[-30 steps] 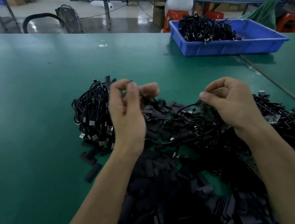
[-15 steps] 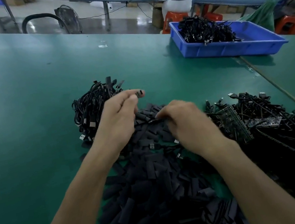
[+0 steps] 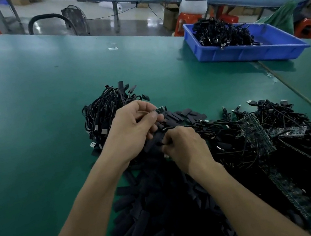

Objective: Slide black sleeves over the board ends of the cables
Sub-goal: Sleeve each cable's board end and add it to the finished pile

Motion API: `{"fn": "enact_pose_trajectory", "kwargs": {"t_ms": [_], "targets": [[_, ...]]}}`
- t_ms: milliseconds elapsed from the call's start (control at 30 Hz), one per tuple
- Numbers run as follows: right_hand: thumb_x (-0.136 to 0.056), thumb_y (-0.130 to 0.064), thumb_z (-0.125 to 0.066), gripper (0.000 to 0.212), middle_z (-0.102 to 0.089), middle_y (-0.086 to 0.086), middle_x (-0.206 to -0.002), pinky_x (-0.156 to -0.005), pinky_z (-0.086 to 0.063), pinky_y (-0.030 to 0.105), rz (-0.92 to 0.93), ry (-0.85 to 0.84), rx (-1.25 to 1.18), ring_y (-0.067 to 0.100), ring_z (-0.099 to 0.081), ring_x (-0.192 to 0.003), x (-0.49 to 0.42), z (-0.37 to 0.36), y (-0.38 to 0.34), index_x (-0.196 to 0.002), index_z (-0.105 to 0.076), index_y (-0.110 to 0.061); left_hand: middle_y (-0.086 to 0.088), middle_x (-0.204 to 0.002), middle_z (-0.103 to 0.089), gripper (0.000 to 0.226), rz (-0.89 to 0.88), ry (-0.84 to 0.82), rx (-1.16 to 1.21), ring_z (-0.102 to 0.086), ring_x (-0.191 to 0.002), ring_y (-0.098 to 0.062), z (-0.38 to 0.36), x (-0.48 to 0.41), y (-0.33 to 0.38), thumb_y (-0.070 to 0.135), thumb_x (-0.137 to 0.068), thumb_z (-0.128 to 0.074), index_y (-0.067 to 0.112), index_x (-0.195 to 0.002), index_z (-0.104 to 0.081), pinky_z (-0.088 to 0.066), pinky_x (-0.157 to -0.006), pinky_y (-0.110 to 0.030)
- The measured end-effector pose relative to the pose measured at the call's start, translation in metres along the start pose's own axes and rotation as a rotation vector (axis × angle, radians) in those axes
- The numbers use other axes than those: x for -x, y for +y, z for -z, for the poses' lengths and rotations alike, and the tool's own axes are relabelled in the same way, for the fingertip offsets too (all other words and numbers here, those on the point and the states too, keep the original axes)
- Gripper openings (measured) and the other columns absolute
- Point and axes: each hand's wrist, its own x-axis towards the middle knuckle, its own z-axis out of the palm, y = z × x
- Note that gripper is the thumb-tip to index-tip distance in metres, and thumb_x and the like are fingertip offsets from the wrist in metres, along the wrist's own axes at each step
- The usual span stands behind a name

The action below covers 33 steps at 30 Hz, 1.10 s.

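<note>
Left hand [image 3: 133, 126] pinches board end [image 3: 161, 110]; right hand [image 3: 184, 146] on sleeves [image 3: 166, 209]

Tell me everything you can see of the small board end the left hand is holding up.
The board end is a small, thin strip, dark with a greenish face and tiny pale marks. It sticks out level, pointing right, from between the thumb and fingers of the left hand, which pinch its near end. No sleeve covers the part that shows. It hangs above the pile of black sleeves, apart from the right hand.

Dim overhead light, floor glare, wide-angle edge bending, soft background
</note>
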Motion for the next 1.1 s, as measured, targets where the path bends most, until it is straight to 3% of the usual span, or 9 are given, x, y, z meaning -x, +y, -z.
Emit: {"fn": "enact_pose_trajectory", "kwargs": {"t_ms": [100, 167, 267, 367, 467, 600, 733, 933, 1100], "targets": [[-0.087, -0.026, -0.076, 0.008, -0.065, -0.010, -0.081, -0.066, -0.048, 0.021, -0.034, 0.061, -0.302, 0.005, -0.063, -0.075, -0.001, 0.006, 0.007, -0.085, -0.068, -0.025, 0.004, -0.066, -0.065, 0.015, -0.041, 0.025, -0.003, -0.059, -0.058, -0.010, 0.001, -0.001, -0.002, 0.007, -0.097, -0.063, 0.019, -0.089, -0.066, -0.053, -0.058, -0.023], [-0.090, -0.024, -0.075, 0.019, -0.066, -0.013, -0.081, -0.064, -0.048, 0.014, -0.057, 0.095, -0.548, -0.003, -0.063, -0.071, 0.000, 0.015, 0.010, -0.082, -0.060, -0.032, 0.003, -0.066, -0.065, 0.017, -0.048, 0.024, 0.015, -0.061, -0.060, -0.011, 0.001, -0.001, -0.002, 0.008, -0.096, -0.065, 0.022, -0.088, -0.068, -0.055, -0.060, -0.024], [-0.094, -0.019, -0.069, 0.019, -0.070, -0.008, -0.084, -0.075, -0.057, 0.034, -0.063, 0.220, -0.754, 0.012, -0.067, -0.076, 0.003, 0.029, 0.016, -0.088, -0.064, -0.036, -0.005, -0.072, -0.073, 0.016, -0.037, 0.017, 0.023, -0.066, -0.063, -0.013, 0.000, 0.000, -0.003, 0.011, -0.092, -0.071, 0.026, -0.088, -0.071, -0.055, -0.061, -0.024], [-0.098, -0.014, -0.063, 0.029, -0.065, -0.023, -0.073, -0.067, -0.051, 0.023, 0.015, 0.307, -0.800, 0.006, -0.058, -0.067, 0.008, 0.040, 0.017, -0.100, -0.067, -0.042, -0.003, -0.074, -0.075, 0.007, -0.038, 0.048, 0.000, -0.068, -0.062, -0.013, -0.001, -0.001, -0.005, 0.013, -0.090, -0.074, 0.019, -0.091, -0.070, -0.055, -0.060, -0.023], [-0.095, -0.013, -0.067, 0.028, -0.064, -0.019, -0.069, -0.057, -0.048, 0.016, 0.032, 0.307, -0.909, 0.005, -0.061, -0.061, 0.012, 0.047, 0.017, -0.107, -0.068, -0.039, 0.001, -0.076, -0.076, 0.006, -0.049, 0.055, -0.033, -0.069, -0.062, -0.011, -0.002, -0.002, -0.006, 0.015, -0.092, -0.072, 0.019, -0.088, -0.071, -0.054, -0.059, -0.021], [-0.087, -0.011, -0.075, 0.021, -0.074, -0.011, -0.076, -0.064, -0.051, 0.017, 0.044, 0.280, -0.972, 0.006, -0.065, -0.064, 0.016, 0.048, 0.016, -0.095, -0.073, -0.030, 0.003, -0.074, -0.076, 0.011, -0.054, 0.052, -0.070, -0.069, -0.061, -0.009, -0.003, -0.001, -0.007, 0.015, -0.093, -0.071, 0.022, -0.085, -0.072, -0.054, -0.058, -0.019], [-0.080, -0.013, -0.082, 0.025, -0.077, -0.011, -0.086, -0.073, -0.054, 0.018, 0.024, 0.258, -0.960, 0.005, -0.071, -0.077, 0.018, 0.046, 0.018, -0.093, -0.074, -0.032, 0.003, -0.074, -0.076, 0.012, -0.053, 0.046, -0.069, -0.068, -0.058, -0.008, -0.003, -0.001, -0.007, 0.015, -0.093, -0.071, 0.023, -0.084, -0.072, -0.052, -0.055, -0.017], [-0.083, -0.017, -0.080, 0.019, -0.076, -0.009, -0.080, -0.068, -0.054, 0.018, 0.005, 0.321, -0.914, 0.012, -0.073, -0.073, 0.020, 0.049, 0.021, -0.093, -0.072, -0.032, 0.003, -0.073, -0.076, 0.012, -0.043, 0.033, -0.094, -0.066, -0.054, -0.010, -0.005, 0.000, -0.008, 0.017, -0.092, -0.072, 0.023, -0.082, -0.072, -0.051, -0.051, -0.017], [-0.085, -0.016, -0.078, 0.017, -0.075, -0.010, -0.076, -0.066, -0.052, 0.015, 0.007, 0.335, -0.879, 0.008, -0.073, -0.070, 0.021, 0.049, 0.020, -0.092, -0.071, -0.030, 0.000, -0.073, -0.076, 0.009, -0.012, 0.000, -0.037, -0.065, -0.052, -0.011, -0.006, 0.002, -0.006, 0.016, -0.091, -0.073, 0.019, -0.083, -0.073, -0.050, -0.049, -0.019]]}}
